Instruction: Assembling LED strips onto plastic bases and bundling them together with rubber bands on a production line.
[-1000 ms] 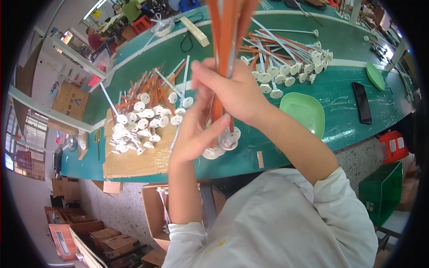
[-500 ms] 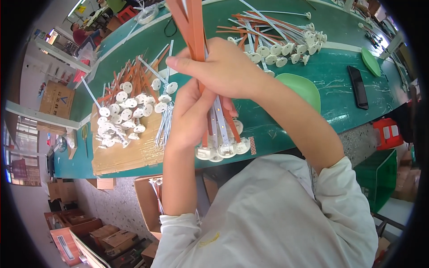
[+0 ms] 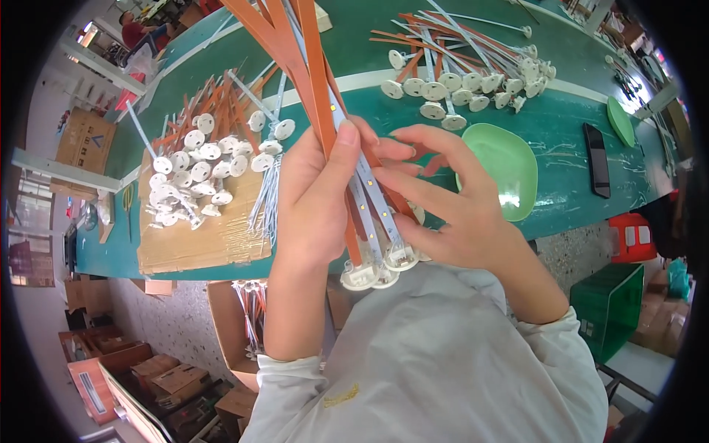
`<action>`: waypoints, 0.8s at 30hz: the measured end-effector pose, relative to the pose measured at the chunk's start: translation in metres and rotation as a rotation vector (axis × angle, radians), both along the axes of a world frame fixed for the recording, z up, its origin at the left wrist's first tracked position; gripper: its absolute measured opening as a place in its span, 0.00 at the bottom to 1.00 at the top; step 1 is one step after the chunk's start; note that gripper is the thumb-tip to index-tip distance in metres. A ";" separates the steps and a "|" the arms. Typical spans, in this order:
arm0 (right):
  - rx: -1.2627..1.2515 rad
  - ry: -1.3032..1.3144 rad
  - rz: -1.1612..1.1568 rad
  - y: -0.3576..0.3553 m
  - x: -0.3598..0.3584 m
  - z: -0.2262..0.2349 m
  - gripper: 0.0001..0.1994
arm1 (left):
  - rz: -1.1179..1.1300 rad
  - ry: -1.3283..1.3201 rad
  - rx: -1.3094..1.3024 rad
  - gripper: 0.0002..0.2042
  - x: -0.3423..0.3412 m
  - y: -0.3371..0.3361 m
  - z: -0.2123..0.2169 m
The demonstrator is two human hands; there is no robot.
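A bundle of LED strips (image 3: pixel 362 198), white and orange-brown with white round end caps at the bottom, leans across the middle of the view. My left hand (image 3: pixel 316 188) is wrapped round it, the thumb lying along the front. Beside the bundle's right side is my right hand (image 3: pixel 452 199), fingers spread and curved, its fingertips close to the strips. Whether they touch the strips I cannot tell. On the cardboard sheet (image 3: pixel 203 251) at left lies a pile of similar strips with round caps (image 3: pixel 200 171). A bunch of thin white wires (image 3: pixel 266 203) hangs by its right edge.
Another pile of capped strips (image 3: pixel 473 81) lies at the table's far right. A green plate (image 3: pixel 498 166), a dark phone (image 3: pixel 597 159) and a smaller green dish (image 3: pixel 620 122) rest on the green table (image 3: pixel 565 181). Below the table's edge stands a cardboard box (image 3: pixel 229 325) with strips inside.
My right hand has let go of the bundle's upper part and moved down to its right side, fingers spreading. The bundle's lower end has shifted slightly right and down, still in my left hand.
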State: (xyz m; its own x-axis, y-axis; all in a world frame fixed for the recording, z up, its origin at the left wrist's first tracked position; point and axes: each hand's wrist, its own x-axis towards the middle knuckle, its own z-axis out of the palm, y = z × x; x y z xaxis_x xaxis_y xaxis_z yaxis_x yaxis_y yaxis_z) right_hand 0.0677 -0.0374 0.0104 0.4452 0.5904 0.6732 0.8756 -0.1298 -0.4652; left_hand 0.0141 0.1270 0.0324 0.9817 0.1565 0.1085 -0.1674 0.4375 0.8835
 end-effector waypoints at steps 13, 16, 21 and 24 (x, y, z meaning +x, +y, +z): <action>0.222 -0.163 -0.066 -0.028 0.001 -0.001 0.09 | -0.092 0.032 -0.148 0.12 -0.002 0.005 -0.008; 0.328 0.102 -0.152 -0.034 -0.003 -0.003 0.08 | -0.053 0.001 -0.092 0.12 0.000 0.007 -0.012; 0.178 0.123 -0.137 -0.029 -0.011 -0.002 0.09 | 0.026 0.016 -0.008 0.12 0.000 -0.003 -0.008; 0.155 0.224 -0.232 -0.004 -0.025 -0.006 0.11 | 0.075 0.004 0.059 0.12 0.001 -0.012 -0.007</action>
State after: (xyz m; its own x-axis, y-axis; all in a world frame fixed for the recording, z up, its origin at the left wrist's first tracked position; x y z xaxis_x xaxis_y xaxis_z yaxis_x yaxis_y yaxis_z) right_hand 0.0429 -0.0411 0.0041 0.7020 0.3542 0.6178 0.7053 -0.2260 -0.6719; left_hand 0.0147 0.1145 0.0256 0.9680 0.2227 0.1154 -0.1937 0.3712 0.9081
